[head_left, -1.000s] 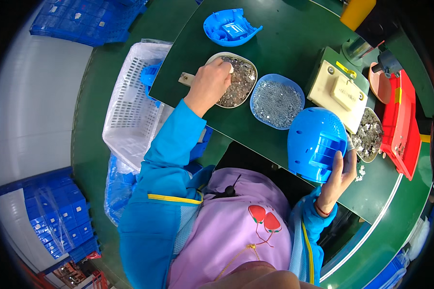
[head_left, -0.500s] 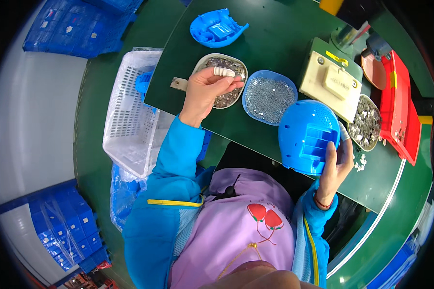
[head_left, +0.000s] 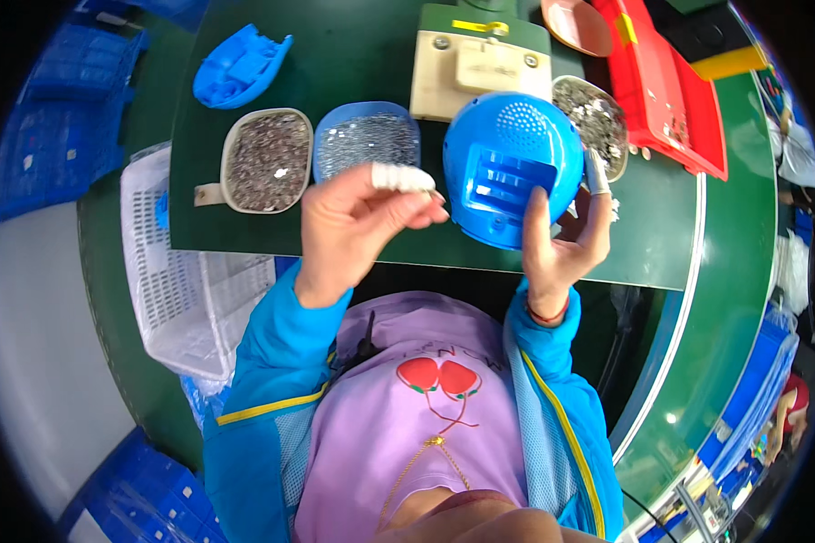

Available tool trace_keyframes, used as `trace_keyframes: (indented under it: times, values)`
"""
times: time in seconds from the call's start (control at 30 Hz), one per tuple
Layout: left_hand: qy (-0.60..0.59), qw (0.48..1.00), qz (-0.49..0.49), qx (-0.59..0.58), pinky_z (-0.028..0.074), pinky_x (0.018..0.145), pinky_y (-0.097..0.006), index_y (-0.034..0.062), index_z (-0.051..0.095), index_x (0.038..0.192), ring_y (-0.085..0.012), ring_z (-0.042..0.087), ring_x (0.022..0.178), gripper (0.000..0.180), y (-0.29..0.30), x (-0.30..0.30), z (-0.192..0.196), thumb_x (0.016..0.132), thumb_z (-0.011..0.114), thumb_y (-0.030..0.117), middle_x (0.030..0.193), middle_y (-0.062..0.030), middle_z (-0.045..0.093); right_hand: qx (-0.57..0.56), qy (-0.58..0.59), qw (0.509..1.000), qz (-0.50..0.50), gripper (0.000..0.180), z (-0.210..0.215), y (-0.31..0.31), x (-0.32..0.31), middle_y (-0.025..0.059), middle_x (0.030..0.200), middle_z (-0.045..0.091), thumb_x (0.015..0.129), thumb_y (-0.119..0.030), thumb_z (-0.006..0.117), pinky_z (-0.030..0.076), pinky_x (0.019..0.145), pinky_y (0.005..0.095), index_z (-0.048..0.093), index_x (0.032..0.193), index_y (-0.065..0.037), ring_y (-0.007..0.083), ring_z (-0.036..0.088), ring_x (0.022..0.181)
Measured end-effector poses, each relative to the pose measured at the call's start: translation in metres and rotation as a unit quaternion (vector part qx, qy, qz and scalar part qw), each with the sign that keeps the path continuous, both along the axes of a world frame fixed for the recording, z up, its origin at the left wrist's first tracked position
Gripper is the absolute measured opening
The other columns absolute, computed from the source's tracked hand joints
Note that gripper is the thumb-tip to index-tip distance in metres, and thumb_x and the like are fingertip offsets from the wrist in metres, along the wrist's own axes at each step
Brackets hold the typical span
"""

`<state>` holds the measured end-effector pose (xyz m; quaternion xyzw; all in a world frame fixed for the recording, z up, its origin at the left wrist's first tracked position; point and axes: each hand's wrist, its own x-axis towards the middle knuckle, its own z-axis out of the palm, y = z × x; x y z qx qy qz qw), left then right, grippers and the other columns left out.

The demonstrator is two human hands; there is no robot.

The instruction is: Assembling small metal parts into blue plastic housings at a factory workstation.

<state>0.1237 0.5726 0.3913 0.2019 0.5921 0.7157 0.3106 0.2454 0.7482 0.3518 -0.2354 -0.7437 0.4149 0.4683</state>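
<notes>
While the right hand (head_left: pixel 561 244) grips the round blue plastic shell (head_left: pixel 513 167) from below, with the thumb pressed on its ribbed inner face and the other fingers wrapped around its far edge, the shell stands tilted above the front part of the dark green table (head_left: pixel 371 54). Its upper part has a patch of small holes, and its middle has a rectangular recess with straight ribs. The left hand (head_left: pixel 358 226) is closed, and its fingertips pinch something small just beside the left edge of the shell; one finger wears a white ridged cover (head_left: pixel 403 177). What exactly is pinched I cannot tell. Behind the left hand stand a beige scoop-shaped tray of small dull metal parts (head_left: pixel 266 161) and a blue oval tray of shiny metal parts (head_left: pixel 366 138). Further back is a cream box-shaped fixture (head_left: pixel 480 63). A second blue plastic shell (head_left: pixel 238 66) lies at the far left, and a white plastic lattice basket (head_left: pixel 186 290) sits beside the table.
</notes>
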Motion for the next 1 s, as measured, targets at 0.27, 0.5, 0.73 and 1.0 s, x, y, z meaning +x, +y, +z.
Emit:
trace_keyframes:
  times: [0.27, 0.5, 0.73, 1.0]
  values:
    - [0.169, 0.985, 0.039, -0.004, 0.056, 0.065, -0.023, -0.0005, 0.068, 0.103, -0.0121, 0.064, 0.082, 0.015, 0.046, 0.023, -0.022, 0.089, 0.067, -0.006, 0.096, -0.0067, 0.064, 0.120, 0.003, 0.989, -0.089, 0.075, -0.005, 0.007, 0.004, 0.0234, 0.127, 0.059, 0.070, -0.010, 0.080, 0.060, 0.064, 0.0291, 0.048, 0.136, 0.008, 0.0290, 0.066, 0.104]
    - [0.151, 0.985, 0.083, 0.020, 0.051, 0.058, -0.022, -0.0009, 0.063, 0.092, -0.0074, 0.056, 0.078, 0.012, 0.053, 0.031, -0.037, 0.086, 0.069, -0.009, 0.091, -0.0036, 0.057, 0.186, 0.008, 0.976, -0.110, 0.084, -0.011, 0.007, 0.007, 0.0291, 0.132, 0.055, 0.067, -0.015, 0.084, 0.058, 0.062, 0.0284, 0.045, 0.138, 0.007, 0.0350, 0.066, 0.107]
    - [0.190, 0.979, 0.070, -0.016, 0.052, 0.076, -0.022, 0.0006, 0.060, 0.092, -0.0094, 0.057, 0.086, 0.018, 0.054, 0.031, -0.044, 0.084, 0.070, -0.011, 0.094, -0.0034, 0.055, 0.272, 0.012, 0.956, -0.112, 0.086, -0.014, 0.011, 0.013, 0.0332, 0.134, 0.052, 0.067, -0.018, 0.086, 0.058, 0.073, 0.0327, 0.044, 0.139, 0.006, 0.0392, 0.065, 0.109]
    - [-0.056, 0.995, -0.080, 0.017, 0.044, 0.108, -0.041, -0.0019, 0.033, 0.147, -0.0272, 0.048, 0.131, 0.084, 0.041, 0.003, -0.015, 0.076, 0.079, -0.002, 0.141, -0.0176, 0.046, -0.059, 0.106, 0.992, 0.034, 0.070, -0.020, -0.018, 0.013, 0.0273, 0.138, 0.050, 0.080, 0.003, 0.069, 0.043, 0.105, 0.0419, 0.037, 0.142, 0.014, 0.0326, 0.053, 0.125]
